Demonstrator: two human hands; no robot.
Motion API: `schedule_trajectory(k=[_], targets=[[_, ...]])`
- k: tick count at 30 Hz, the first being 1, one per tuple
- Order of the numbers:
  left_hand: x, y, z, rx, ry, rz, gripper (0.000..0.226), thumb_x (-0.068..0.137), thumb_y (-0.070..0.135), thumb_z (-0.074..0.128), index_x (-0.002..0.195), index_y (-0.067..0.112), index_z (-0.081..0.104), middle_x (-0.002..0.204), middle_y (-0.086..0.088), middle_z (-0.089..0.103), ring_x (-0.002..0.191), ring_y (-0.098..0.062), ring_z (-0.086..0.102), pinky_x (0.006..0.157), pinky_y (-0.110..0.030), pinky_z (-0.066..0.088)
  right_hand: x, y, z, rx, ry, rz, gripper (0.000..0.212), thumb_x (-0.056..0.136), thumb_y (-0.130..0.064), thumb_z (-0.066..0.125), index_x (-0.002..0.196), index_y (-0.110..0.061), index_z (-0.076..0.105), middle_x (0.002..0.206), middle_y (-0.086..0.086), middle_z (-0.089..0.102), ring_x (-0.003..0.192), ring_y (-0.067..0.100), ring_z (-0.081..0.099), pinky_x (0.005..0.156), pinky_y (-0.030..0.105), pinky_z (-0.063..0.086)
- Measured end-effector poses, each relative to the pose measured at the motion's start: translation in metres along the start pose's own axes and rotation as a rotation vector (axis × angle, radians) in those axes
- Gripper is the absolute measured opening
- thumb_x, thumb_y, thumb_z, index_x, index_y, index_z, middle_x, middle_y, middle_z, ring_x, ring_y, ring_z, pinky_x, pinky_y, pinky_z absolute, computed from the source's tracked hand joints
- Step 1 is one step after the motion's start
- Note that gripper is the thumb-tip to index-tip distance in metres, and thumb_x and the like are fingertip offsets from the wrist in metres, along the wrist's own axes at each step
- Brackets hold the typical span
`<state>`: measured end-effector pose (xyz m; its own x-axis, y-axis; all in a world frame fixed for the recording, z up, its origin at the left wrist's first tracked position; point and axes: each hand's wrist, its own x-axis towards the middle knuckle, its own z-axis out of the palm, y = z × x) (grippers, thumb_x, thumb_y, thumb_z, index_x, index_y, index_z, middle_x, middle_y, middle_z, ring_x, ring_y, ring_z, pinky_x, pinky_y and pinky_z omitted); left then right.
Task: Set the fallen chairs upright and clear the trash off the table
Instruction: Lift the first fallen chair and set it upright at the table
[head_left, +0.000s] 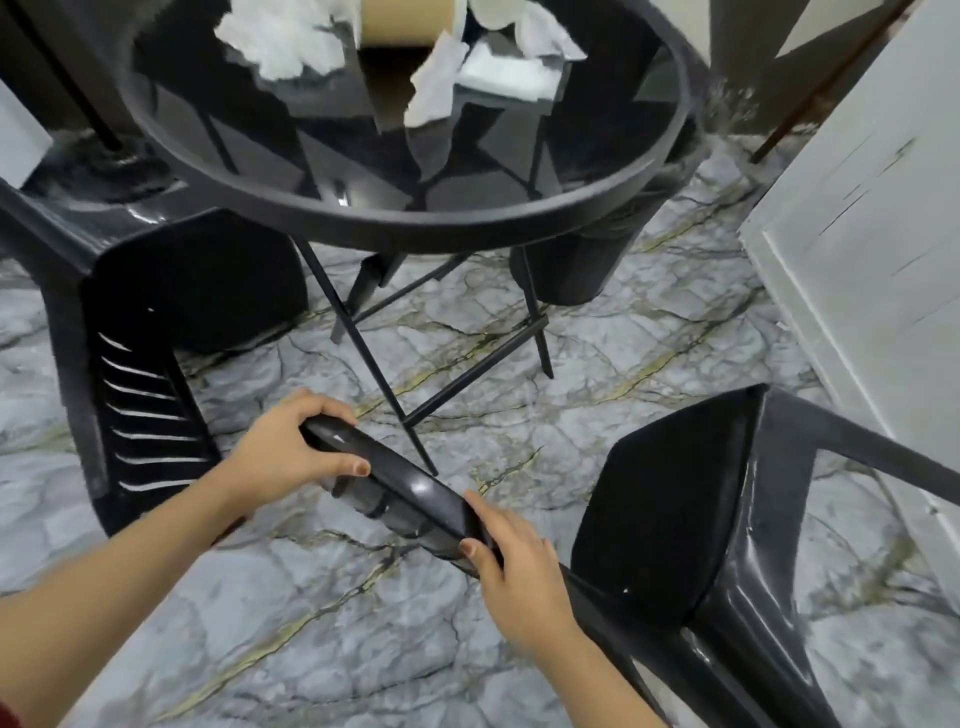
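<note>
I count two black plastic chairs: one (691, 519) lying on its side at my right, whose top rail both my grips hold, and another (156, 332) down at my left. There is one round glass surface (415, 228). On it lie about five crumpled white paper scraps (291, 36) and one brown cardboard roll (410, 23). One dark bin (571, 275) stands beyond. My grips number two: left (291, 447) and right (514, 561).
</note>
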<state>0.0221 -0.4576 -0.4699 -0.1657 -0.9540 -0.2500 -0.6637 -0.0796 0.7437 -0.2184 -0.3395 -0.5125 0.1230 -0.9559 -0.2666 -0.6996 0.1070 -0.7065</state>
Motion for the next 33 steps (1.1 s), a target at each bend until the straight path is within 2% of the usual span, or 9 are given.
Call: schedule_trajectory(k=[3,6,9,12,15,22,25,30,33], targets=[[-0.025,0.047,-0.037,0.087,0.017,0.093,0.055,0.036,0.058,0.078,0.082,0.032,0.064,0.090,0.002,0.056,0.086,-0.011,0.056,0.077,-0.029,0.045,-0.025,-0.033,-0.021,0.068,0.006,-0.039,0.054,0.083,-0.069,0.016,0.135,-0.054,0.018,0.121,-0.018,0.048,0.115,0.005,0.043,0.095,0.030,0.034],[-0.052,0.095,-0.063,0.135,0.071,0.171,0.045,0.045,0.035,0.090,0.081,0.030,0.064,0.089,-0.001,0.053,0.086,-0.011,0.053,0.074,-0.028,0.041,-0.049,-0.065,-0.050,0.098,0.021,-0.054,0.044,0.096,-0.042,0.035,0.136,-0.051,0.018,0.116,-0.030,0.038,0.114,0.003,0.040,0.101,0.030,0.033],[-0.080,0.134,-0.078,0.173,0.096,0.248,0.049,0.039,0.054,0.082,0.080,0.034,0.062,0.087,0.003,0.052,0.087,-0.007,0.049,0.073,-0.025,0.040,-0.078,-0.089,-0.074,0.070,0.033,-0.051,0.045,0.098,-0.033,0.033,0.135,-0.051,0.015,0.118,-0.026,0.035,0.111,0.001,0.037,0.104,0.030,0.030],[-0.108,0.164,-0.079,0.185,0.092,0.295,0.053,0.036,0.067,0.068,0.079,0.037,0.060,0.085,0.006,0.050,0.087,-0.003,0.043,0.073,-0.022,0.038,-0.106,-0.098,-0.083,0.070,0.069,-0.065,0.032,0.091,-0.059,0.021,0.121,-0.064,0.010,0.125,-0.017,0.040,0.116,0.004,0.039,0.103,0.032,0.031],[-0.130,0.189,-0.067,0.230,0.117,0.349,0.057,0.037,0.071,0.065,0.080,0.034,0.062,0.084,0.008,0.048,0.086,-0.005,0.042,0.075,-0.029,0.040,-0.129,-0.094,-0.095,0.109,0.146,-0.056,0.056,0.068,-0.083,0.000,0.120,-0.063,0.014,0.128,-0.017,0.041,0.119,0.004,0.039,0.103,0.029,0.032],[-0.176,0.245,-0.029,0.327,0.195,0.469,0.059,0.038,0.075,0.056,0.081,0.035,0.060,0.079,0.015,0.040,0.079,-0.013,0.040,0.069,-0.026,0.033,-0.171,-0.120,-0.147,0.197,0.144,-0.088,0.044,0.097,-0.040,0.032,0.140,-0.037,0.024,0.129,-0.022,0.035,0.121,-0.007,0.033,0.099,0.014,0.029],[-0.199,0.271,-0.010,0.365,0.229,0.514,0.063,0.042,0.074,0.056,0.086,0.030,0.062,0.079,0.012,0.040,0.077,-0.014,0.040,0.067,-0.027,0.032,-0.199,-0.114,-0.166,0.244,0.192,-0.100,0.037,0.098,-0.030,0.037,0.133,-0.043,0.029,0.129,-0.021,0.041,0.119,-0.007,0.039,0.095,0.010,0.033],[-0.245,0.304,0.009,0.305,0.093,0.606,0.060,0.058,0.065,0.067,0.111,0.044,0.049,0.103,0.020,0.051,0.098,-0.003,0.045,0.087,-0.025,0.033,-0.255,-0.092,-0.203,0.274,0.222,-0.123,0.042,0.097,-0.023,0.043,0.109,-0.060,0.030,0.114,-0.033,0.046,0.109,-0.018,0.042,0.084,0.001,0.034],[-0.271,0.307,0.009,0.244,0.046,0.641,0.062,0.063,0.063,0.064,0.119,0.058,0.037,0.120,0.034,0.046,0.118,0.010,0.036,0.104,-0.022,0.020,-0.287,-0.075,-0.223,0.238,0.254,-0.131,0.042,0.096,-0.021,0.046,0.109,-0.059,0.033,0.114,-0.038,0.048,0.108,-0.024,0.039,0.085,-0.001,0.031]])
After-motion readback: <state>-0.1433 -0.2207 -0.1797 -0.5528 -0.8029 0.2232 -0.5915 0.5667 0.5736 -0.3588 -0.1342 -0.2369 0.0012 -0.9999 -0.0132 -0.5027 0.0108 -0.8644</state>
